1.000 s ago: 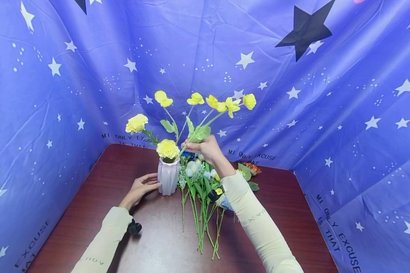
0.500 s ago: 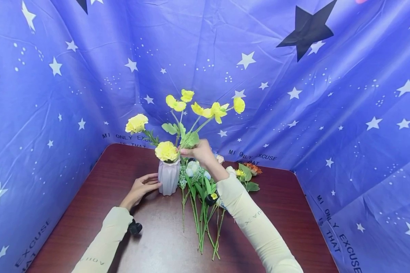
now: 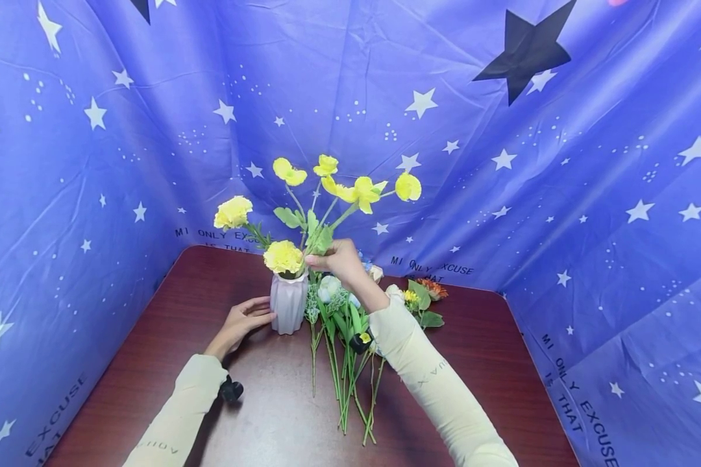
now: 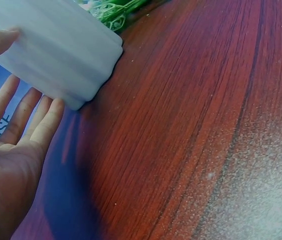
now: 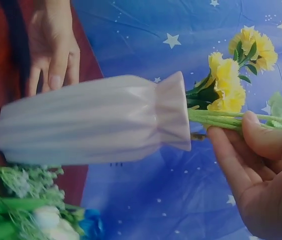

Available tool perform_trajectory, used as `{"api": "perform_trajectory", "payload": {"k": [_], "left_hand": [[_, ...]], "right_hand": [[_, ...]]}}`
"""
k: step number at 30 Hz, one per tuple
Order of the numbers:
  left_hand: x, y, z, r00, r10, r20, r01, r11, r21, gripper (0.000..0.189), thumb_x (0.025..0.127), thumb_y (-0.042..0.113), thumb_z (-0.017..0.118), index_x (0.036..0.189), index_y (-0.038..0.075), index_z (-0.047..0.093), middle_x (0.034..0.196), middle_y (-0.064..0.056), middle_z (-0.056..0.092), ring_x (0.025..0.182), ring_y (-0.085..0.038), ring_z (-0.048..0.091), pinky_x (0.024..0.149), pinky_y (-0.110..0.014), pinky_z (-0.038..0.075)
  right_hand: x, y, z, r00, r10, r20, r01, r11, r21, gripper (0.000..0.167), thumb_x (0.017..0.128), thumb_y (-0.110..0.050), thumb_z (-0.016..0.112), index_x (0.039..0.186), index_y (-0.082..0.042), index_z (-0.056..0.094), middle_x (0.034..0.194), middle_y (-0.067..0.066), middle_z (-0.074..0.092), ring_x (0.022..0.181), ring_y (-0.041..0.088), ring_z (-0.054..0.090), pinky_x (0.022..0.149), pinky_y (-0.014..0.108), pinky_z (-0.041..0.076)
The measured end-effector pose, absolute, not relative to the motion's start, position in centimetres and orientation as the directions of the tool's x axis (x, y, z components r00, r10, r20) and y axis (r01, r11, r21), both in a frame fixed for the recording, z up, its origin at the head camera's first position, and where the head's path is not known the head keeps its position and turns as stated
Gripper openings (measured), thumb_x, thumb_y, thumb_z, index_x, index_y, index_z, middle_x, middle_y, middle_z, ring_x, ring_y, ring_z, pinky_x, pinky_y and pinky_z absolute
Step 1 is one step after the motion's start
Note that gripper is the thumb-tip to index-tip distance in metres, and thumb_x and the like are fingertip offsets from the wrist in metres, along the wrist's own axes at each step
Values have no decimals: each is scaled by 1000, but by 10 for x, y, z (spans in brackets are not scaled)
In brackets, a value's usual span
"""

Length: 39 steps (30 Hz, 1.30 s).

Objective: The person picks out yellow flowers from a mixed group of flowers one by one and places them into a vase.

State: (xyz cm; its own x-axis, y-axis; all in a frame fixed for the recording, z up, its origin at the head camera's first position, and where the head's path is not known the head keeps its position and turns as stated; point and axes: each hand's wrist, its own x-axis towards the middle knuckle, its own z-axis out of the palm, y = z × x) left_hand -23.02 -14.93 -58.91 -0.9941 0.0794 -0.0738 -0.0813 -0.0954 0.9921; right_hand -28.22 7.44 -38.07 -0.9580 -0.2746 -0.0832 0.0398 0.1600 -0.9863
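A pale lilac fluted vase (image 3: pixel 288 305) stands upright on the table. Two ruffled yellow carnations (image 5: pixel 227 84) come out of its mouth. My left hand (image 3: pixel 242 324) touches the side of the vase with thumb and fingertips, its fingers fairly straight and its palm away from the wall (image 4: pixel 16 175). Between thumb and fingers, my right hand (image 3: pixel 341 263) pinches green stems (image 5: pixel 216 118) just above the rim; their lower ends run inside the vase, hidden. These stems bear several yellow poppy-like flowers (image 3: pixel 365 193) that lean up and to the right.
Right of the vase lies a heap of loose flowers with long green stems (image 3: pixel 343 389), white tulip-like heads (image 3: pixel 330 289) among them. An orange flower (image 3: pixel 432 288) lies farther right. Blue star-printed cloth (image 3: pixel 350 78) surrounds the brown table (image 3: pixel 257 415).
My right hand has moved left and slightly down toward the vase mouth, bringing the poppy-like flowers over it; their heads swayed left, then spread again. My left hand and the vase stay put.
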Motion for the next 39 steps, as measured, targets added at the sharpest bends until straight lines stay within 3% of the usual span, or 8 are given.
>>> {"api": "perform_trajectory", "payload": {"k": [4,10,14,20,27,31,35,39], "left_hand": [[-230,-150,-590,-994,82,-72,-79,-93,993,63,89,7,78,144,-7,51,139,-28,59,108,-3,66,92,-19,56],[-229,-150,-590,-995,78,-62,-69,-99,993,62,89,6,77,143,-7,51,139,-28,59,109,-5,66,92,-20,57],[-229,-150,-589,-994,75,-73,-81,-101,992,62,89,6,78,143,-7,51,139,-28,59,108,-4,66,92,-20,57],[-229,-150,-591,-994,76,-78,-86,-104,991,63,88,7,78,144,-7,51,139,-27,59,108,-3,66,93,-20,57],[-230,-150,-593,-994,79,-70,-78,-99,992,62,89,7,78,144,-7,51,139,-28,59,108,-3,66,92,-19,56],[-230,-150,-593,-995,80,-67,-75,-97,992,62,89,7,78,143,-7,51,139,-28,59,108,-4,66,93,-19,56],[-231,-150,-593,-995,70,-73,-80,-96,992,61,89,7,78,143,-7,52,138,-27,60,107,-3,67,92,-19,57],[-232,-149,-593,-995,58,-82,-87,-90,992,62,88,9,79,142,-6,53,137,-26,61,106,-3,67,92,-19,56]], "right_hand": [[-279,77,-378,-957,-289,-31,-43,249,-968,20,89,3,75,105,15,72,98,27,75,94,38,76,89,42,62],[-278,80,-373,-950,-307,48,-168,380,-909,20,95,-10,72,103,8,74,99,25,76,90,30,76,84,32,63],[-277,79,-373,-956,-285,67,-169,351,-921,20,95,-9,72,106,8,73,103,26,75,96,33,75,87,34,63],[-277,77,-374,-976,-189,108,-162,303,-939,24,85,-6,82,105,4,72,102,24,76,86,26,75,81,33,64],[-278,78,-376,-977,-167,135,-178,279,-944,25,85,-5,81,107,4,72,102,24,76,88,26,76,83,35,64],[-279,79,-377,-979,-167,113,-159,297,-941,19,84,-7,82,99,1,73,93,20,77,78,19,73,79,34,64],[-279,79,-377,-978,-167,124,-176,344,-922,13,82,-8,84,84,-4,71,74,6,72,65,10,61,67,25,59],[-278,79,-380,-976,-182,121,-182,371,-911,24,81,-7,84,70,-12,63,61,-7,58,58,9,49,57,22,47]]}}
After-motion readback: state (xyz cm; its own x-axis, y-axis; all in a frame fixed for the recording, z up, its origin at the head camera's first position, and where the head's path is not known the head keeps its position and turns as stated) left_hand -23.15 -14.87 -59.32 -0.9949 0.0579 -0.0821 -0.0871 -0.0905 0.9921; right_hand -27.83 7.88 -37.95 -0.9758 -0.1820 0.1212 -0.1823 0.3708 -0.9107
